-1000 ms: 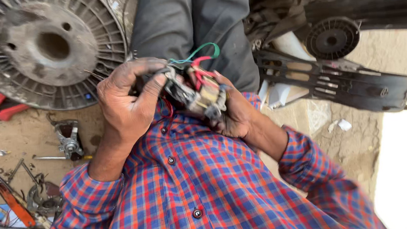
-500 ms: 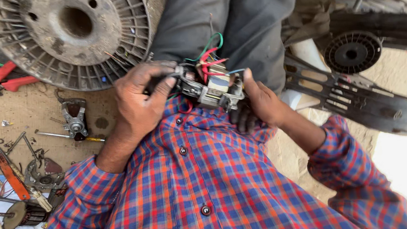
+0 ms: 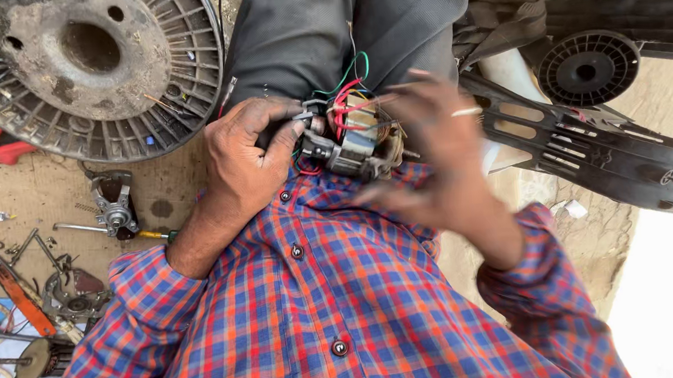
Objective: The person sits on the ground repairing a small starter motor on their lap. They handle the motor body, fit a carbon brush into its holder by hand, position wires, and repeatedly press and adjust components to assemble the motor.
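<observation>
Head view, looking down over a plaid shirt. Small motor held at the lap, long axis running left to right. Left hand closed around the motor's left end, fingers wrapped tight. Right hand blurred, fingers spread wide, just right of the motor and over its right end; contact unclear. Motor grey metal with copper windings, red and green wires looping out on the far side. Ribbed drum far left, on the floor.
</observation>
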